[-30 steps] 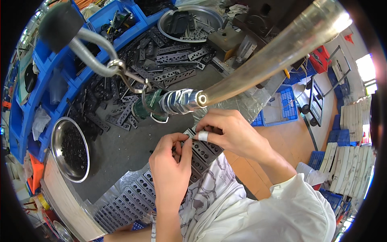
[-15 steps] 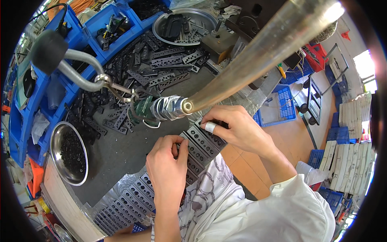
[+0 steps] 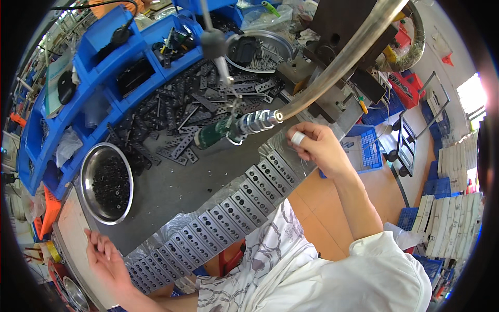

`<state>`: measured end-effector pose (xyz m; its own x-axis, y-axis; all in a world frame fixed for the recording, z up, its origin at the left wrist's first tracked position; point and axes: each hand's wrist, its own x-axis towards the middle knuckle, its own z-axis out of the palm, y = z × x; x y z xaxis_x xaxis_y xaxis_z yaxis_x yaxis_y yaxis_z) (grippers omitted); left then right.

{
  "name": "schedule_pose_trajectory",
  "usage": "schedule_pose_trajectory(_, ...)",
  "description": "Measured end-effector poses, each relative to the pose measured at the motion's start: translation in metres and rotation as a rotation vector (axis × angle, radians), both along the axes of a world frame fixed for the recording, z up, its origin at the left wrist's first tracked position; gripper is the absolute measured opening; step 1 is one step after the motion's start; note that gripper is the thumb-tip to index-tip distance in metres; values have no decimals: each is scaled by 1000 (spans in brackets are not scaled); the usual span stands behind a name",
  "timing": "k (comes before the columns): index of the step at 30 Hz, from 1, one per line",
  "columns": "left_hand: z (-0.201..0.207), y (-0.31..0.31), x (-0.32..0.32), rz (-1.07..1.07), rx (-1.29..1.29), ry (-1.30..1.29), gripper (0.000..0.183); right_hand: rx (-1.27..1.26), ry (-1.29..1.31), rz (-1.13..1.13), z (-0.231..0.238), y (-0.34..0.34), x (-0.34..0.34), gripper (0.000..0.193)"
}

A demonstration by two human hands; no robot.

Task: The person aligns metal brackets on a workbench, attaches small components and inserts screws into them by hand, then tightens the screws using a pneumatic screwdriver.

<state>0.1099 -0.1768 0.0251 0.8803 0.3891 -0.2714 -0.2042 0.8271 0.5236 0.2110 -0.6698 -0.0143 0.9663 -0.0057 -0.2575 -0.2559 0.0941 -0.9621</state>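
A long row of grey metal bars with holes (image 3: 223,222) lies side by side on clear plastic film along the near edge of the table. Beside the far right end of this row is my right hand (image 3: 323,151), white tape round one digit. Its fingers are curled together, and whatever they may hold is hidden. My left hand (image 3: 108,262) is at the row's left end, over the table's left edge, fingers loosely bent and apart with nothing seen in them. Above the table hangs a green power screwdriver (image 3: 214,134) with a silver collar, touched by neither hand.
A steel bowl of small black parts (image 3: 106,182) stands at the left. Dark perforated bars (image 3: 166,112) are heaped at the back, below blue bins (image 3: 112,78). A steel dish (image 3: 283,49) holds more pieces. A thick hose (image 3: 348,60) slants across the upper right.
My left hand has left the bars and swung to the far left. My right hand has drawn off the bars at the row's right end. The hanging screwdriver appears shifted right.
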Motion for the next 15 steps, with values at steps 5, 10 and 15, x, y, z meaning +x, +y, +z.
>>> schedule_pose_trajectory(5,-19,21,-64,-11,441,393,26,-615,-155,140,-5,16,-7,24)
schedule_pose_trajectory(10,-22,35,-115,-108,651,419,18,-602,-228,179,-3,25,-13,25)
schedule_pose_trajectory(15,-19,67,-166,-181,865,516,15,680,74,-325,-9,31,-1,38)
